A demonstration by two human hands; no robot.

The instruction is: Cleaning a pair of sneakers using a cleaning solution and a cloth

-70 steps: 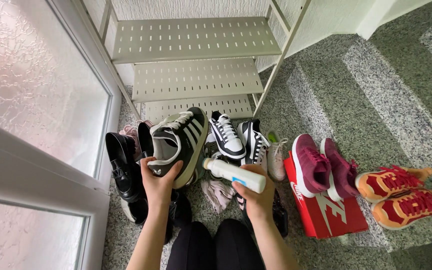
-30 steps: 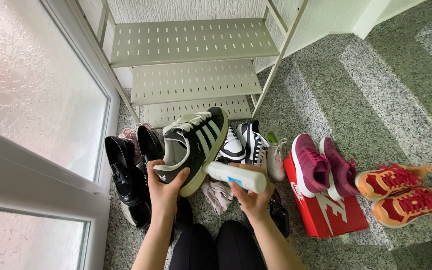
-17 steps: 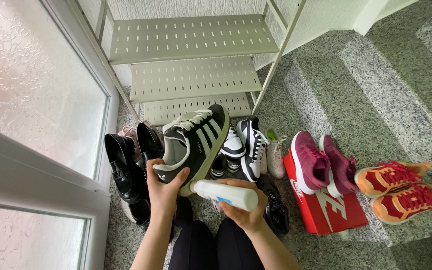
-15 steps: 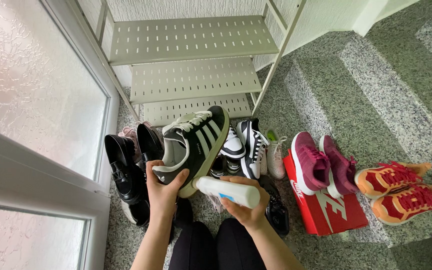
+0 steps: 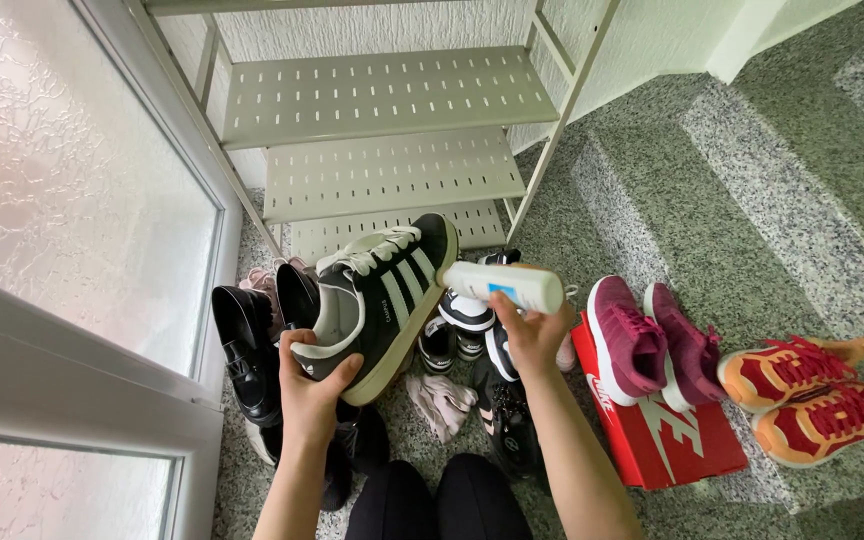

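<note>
Above the speckled stone floor (image 5: 752, 170), the left hand (image 5: 309, 385) kept its grip closed around the heel of a black sneaker with white stripes (image 5: 377, 295), held toe-up and tilted. The right hand (image 5: 530, 335) gripped a white bottle with a blue label (image 5: 502, 286) lying sideways, its nozzle just beside the sneaker's toe. Beyond stood a pale metal shoe rack (image 5: 387, 170). Below lay black loafers (image 5: 244, 345), maroon trainers (image 5: 647, 335) on a red shoebox (image 5: 677, 440), and orange trainers (image 5: 812, 395).
</note>
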